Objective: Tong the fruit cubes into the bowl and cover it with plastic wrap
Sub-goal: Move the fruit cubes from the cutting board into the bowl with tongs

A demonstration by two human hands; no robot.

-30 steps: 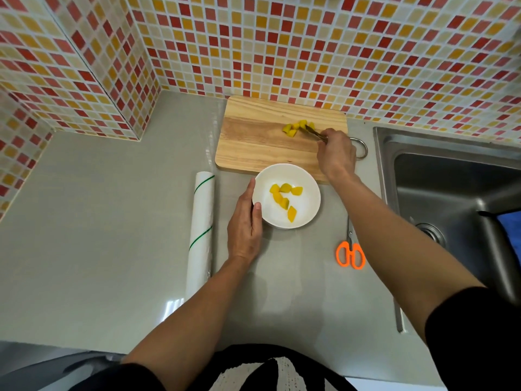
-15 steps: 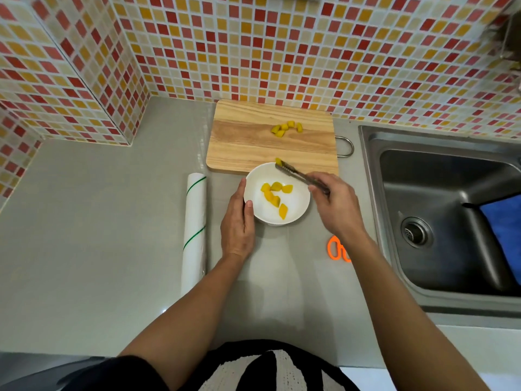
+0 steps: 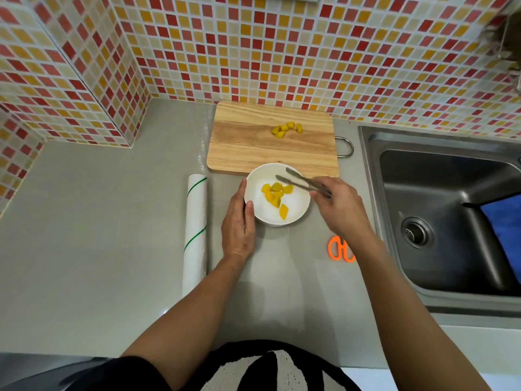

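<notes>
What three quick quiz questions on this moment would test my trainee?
1. True or false: cubes remain on the board.
2. Which hand grips the tongs: A left, B right?
3. Fill in: the wrap roll lies to the ___ of the bowl.

Key: 1 true; 2 B; 3 left.

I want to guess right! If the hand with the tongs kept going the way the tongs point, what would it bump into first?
Probably the fruit cubes in the bowl: the right hand aims the tongs leftward over them. Their height above the cubes is unclear, so they might reach the bowl's far rim instead.
</notes>
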